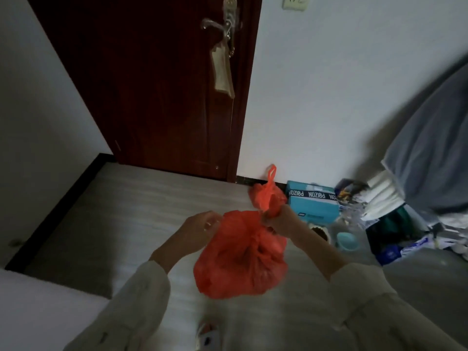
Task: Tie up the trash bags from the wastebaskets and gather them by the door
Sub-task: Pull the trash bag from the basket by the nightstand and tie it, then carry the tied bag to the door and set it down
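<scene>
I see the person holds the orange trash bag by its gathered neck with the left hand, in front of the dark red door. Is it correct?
Not quite: the head view shows the right hand gripping the gathered neck of the orange trash bag. The left hand is only beside the bag, its fingers loosely curled. The rest holds: the dark red door stands ahead.

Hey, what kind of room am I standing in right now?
Probably a bedroom or a small room in a home, near its entrance. Signs: a dark wooden door with a lever handle, a pale plank floor, and household clutter along the wall, including a teal shipping box.
</scene>
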### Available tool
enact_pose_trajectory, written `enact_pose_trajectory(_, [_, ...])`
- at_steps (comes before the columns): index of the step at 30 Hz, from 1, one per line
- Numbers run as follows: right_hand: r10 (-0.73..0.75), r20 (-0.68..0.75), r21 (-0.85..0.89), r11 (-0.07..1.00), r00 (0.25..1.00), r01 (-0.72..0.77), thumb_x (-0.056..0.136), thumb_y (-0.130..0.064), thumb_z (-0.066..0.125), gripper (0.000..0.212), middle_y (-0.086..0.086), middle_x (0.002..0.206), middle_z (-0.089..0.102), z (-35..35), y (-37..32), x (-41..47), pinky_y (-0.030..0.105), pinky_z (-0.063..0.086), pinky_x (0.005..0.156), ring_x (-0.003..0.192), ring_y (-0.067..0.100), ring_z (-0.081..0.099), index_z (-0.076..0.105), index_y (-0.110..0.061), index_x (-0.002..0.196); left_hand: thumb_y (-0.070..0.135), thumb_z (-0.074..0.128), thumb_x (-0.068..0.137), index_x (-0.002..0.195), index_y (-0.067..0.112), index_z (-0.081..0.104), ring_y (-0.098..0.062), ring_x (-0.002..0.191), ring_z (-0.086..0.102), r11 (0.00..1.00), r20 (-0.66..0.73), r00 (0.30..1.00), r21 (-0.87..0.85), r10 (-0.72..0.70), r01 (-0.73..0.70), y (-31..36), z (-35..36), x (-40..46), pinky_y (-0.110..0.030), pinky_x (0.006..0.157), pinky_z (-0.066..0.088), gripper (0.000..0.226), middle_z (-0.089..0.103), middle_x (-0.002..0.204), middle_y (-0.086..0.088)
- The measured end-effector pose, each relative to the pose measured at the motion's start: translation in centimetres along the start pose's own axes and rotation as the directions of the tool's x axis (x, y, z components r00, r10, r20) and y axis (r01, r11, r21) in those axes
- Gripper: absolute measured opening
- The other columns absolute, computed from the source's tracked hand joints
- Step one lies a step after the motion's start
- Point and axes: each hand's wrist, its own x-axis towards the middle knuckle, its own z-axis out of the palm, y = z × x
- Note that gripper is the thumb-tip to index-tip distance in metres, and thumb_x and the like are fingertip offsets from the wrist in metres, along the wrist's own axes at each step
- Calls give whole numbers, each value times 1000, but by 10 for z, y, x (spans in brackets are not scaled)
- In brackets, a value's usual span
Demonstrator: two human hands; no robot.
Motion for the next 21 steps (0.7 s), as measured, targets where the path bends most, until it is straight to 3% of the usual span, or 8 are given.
enact_pose_trajectory(4, [43,-26,-3,999,999,-43,82,-1,59,21,7,60,55,-17,-17,106,22,45,51,46,12,53,62,14,96,20,46,93,113,16,60,-16,100,58,995,32,996,-52,-84,86,-9,-15,102,-25,86,44,25,64,116,-4])
enact_pose_trajectory(7, [39,-6,28,999,999,-39,82,-4,59,20,23,78,67,-24,-28,186,42,54,76,70,34,66,63,13,92,19,46,93,114,15,59,-16,104,57,985,55,986,-62,-156,159,-27,-14,171,-26,90,44,26,63,119,-5])
enact_pose_trajectory(9, [43,28,39,998,999,-44,83,-4,59,19,28,89,68,-26,-33,238,50,53,84,79,37,66,62,13,91,18,47,92,115,15,60,-13,99,56,975,48,978,-76,-204,207,-40,-9,213,-22,86,41,26,64,118,-5])
enact_pose_trajectory(11, [55,48,38,998,997,-57,84,-5,59,19,30,95,68,-27,-29,306,50,53,87,81,35,66,63,12,91,18,47,92,114,15,60,-14,98,57,961,34,966,-101,-257,259,-56,2,267,-21,85,40,25,64,117,-6])
enact_pose_trajectory(14, [86,110,-15,996,990,-85,83,-12,62,10,27,99,69,-22,-16,400,46,53,88,91,35,67,63,-5,77,17,47,92,116,11,59,-17,100,58,931,0,942,-154,-335,331,-76,23,345,-20,84,40,27,64,119,-8])
enact_pose_trajectory(16, [101,132,-2,995,986,-101,81,-15,65,11,26,100,68,-11,-7,459,46,52,88,92,36,66,65,-4,83,16,46,93,117,11,57,-19,104,58,920,-14,936,-189,-351,342,-92,36,395,-19,84,41,28,63,118,-7])
enact_pose_trajectory(19, [198,176,99,971,964,-218,79,-14,69,10,22,90,66,17,21,551,54,53,85,79,34,66,63,-6,80,14,45,93,115,13,58,-12,96,55,908,-26,925,-203,-378,366,-124,62,458,-1,71,39,26,62,112,-1])
enact_pose_trajectory(21, [284,169,202,927,944,-315,81,-10,67,16,18,88,62,33,37,602,48,59,71,58,23,65,56,-13,69,12,45,92,114,14,59,-9,93,53,906,-33,921,-199,-388,375,-151,81,491,5,68,36,26,61,111,0])
